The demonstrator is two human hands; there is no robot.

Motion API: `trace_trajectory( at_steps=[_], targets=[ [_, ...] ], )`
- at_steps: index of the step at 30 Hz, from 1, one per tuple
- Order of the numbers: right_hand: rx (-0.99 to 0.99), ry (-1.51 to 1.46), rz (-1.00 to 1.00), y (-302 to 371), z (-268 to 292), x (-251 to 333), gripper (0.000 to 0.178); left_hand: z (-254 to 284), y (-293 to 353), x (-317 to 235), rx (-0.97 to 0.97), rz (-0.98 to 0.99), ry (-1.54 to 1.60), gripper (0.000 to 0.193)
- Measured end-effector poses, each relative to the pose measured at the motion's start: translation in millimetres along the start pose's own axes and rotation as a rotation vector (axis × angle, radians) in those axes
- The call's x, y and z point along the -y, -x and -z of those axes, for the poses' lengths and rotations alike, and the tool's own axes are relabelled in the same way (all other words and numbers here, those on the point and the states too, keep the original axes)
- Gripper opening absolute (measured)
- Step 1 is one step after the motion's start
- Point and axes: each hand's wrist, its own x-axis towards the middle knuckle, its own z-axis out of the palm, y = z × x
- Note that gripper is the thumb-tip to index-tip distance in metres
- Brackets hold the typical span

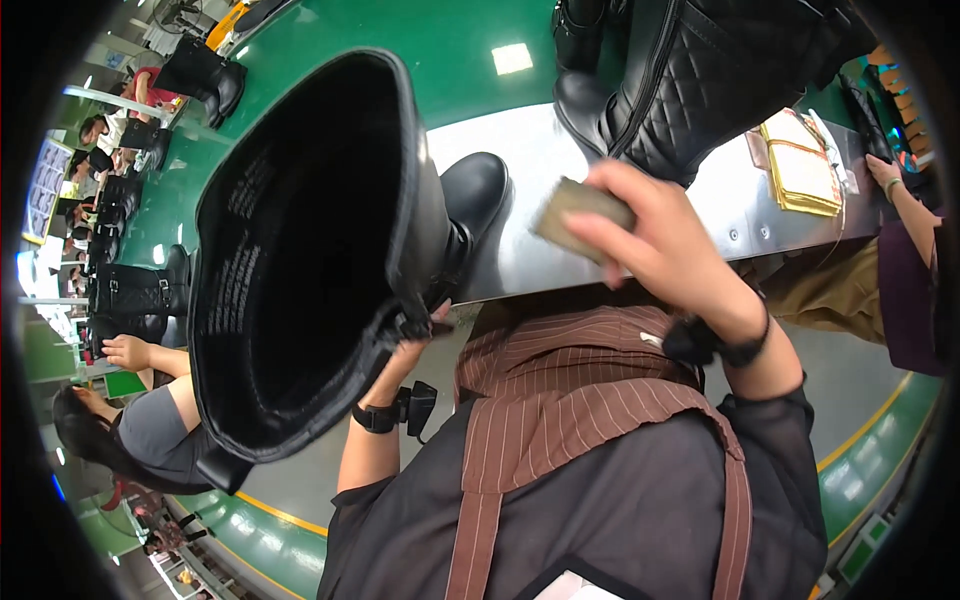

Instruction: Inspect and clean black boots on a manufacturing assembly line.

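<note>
A tall black boot (300, 270) leans toward me at the left, its wide shaft opening facing up and its rounded toe pointing away over the metal-topped bench. My left hand (412, 350) grips the boot's shaft near the zip edge; some of its fingers are hidden behind the leather. In my right hand (665, 240) is a small olive-brown block (580, 212), like a sponge or eraser, pinched between thumb and fingers. The block is slightly blurred and held over the bench, apart from the boot.
Beyond my right hand, a quilted black boot (690, 90) stands on the metal bench top (530, 135). Yellow-edged papers (800, 160) lie right of it. A co-worker's hand (882, 175) is at far right, another person's hand (130, 352) at left. More boots (135, 290) line the green surface.
</note>
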Motion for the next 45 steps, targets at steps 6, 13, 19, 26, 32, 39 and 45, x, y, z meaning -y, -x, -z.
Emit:
trace_trajectory(
  at_steps=[6, 13, 19, 26, 32, 39, 45],
  targets=[
    [-0.236, 0.202, 0.139, -94.9, -66.8, -38.6, 0.040, 6.0, 11.1, 7.3, -0.054, -0.216, -0.074, 0.031],
    [-0.004, 0.358, 0.038, -76.5, -52.3, -55.7, 0.046, 12.0, 9.1, 19.9, -0.047, -0.068, -0.161, 0.033],
    [-0.211, 0.243, 0.201, -63.3, -29.5, -58.8, 0.035, 16.1, 12.6, 30.7, 0.014, 0.084, 0.015, 0.037],
    [-0.254, 0.211, 0.127, -97.9, -66.3, -66.2, 0.039, 14.0, -0.3, 35.8, 0.036, -0.315, -0.038, 0.040],
    [0.232, 0.360, 0.089, -59.3, -14.0, -50.8, 0.042, 14.8, -6.4, 5.5, 0.046, -0.210, -0.033, 0.037],
    [-0.199, 0.303, 0.101, -76.3, -56.8, -54.7, 0.046, 14.4, -4.7, -11.1, 0.071, -0.322, -0.202, 0.054],
    [0.089, 0.689, 0.094, -29.2, -23.2, -63.1, 0.035, 17.3, -9.3, -9.2, 0.074, -0.301, -0.167, 0.054]
  ],
)
